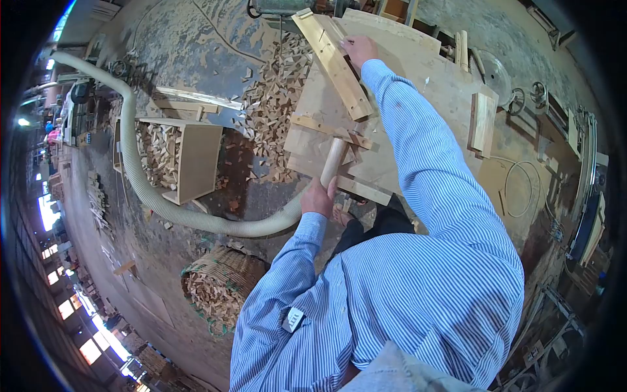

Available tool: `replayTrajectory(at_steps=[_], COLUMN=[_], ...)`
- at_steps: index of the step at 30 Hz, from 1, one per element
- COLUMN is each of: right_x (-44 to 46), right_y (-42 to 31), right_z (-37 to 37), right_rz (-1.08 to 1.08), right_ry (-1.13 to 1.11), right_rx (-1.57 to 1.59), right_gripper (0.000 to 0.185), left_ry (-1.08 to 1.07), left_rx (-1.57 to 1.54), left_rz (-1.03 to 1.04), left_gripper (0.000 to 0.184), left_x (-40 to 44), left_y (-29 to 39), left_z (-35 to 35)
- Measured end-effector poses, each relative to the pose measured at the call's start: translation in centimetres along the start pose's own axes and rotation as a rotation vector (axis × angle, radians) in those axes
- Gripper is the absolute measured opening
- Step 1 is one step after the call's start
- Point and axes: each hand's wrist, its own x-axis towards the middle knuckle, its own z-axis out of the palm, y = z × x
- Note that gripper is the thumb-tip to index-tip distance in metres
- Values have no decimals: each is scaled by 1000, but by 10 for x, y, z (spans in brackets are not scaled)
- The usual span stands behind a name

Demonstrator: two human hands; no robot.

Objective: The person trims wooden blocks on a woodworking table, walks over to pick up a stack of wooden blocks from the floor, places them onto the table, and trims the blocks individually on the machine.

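My left hand [318, 197] is wrapped round the end of a pale ribbed hose [255, 227], where it meets a smooth light-brown tube [334, 160]. The tube's far end reaches the worktable, beside a narrow wooden strip [332, 130]. On the worktable [418, 85], my right hand [360, 51] has its fingers bent together next to a long wooden bar [334, 65] with holes in it. Whatever is in those fingers is too small or hidden to make out. Sawdust coats the tabletop around both hands.
Wood offcuts [277, 98] lie heaped left of the table. An open wooden box [199, 160] and a wicker basket [225, 281] hold more offcuts. The hose loops across the floor. Wooden blocks [482, 124] sit at the table's right edge, near a handwheel [516, 101].
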Motion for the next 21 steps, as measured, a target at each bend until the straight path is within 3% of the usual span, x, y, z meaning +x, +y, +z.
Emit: replayTrajectory(at_steps=[15, 21], right_x=[102, 103], right_y=[34, 43], right_z=[-24, -34], right_rz=[-17, 5], right_ry=[55, 62], right_rx=[-4, -4], right_gripper=[32, 34], left_ry=[72, 84], left_rx=[24, 15], left_rz=[17, 28], left_gripper=[55, 56], left_x=[80, 88], left_y=[76, 89], left_z=[1, -1])
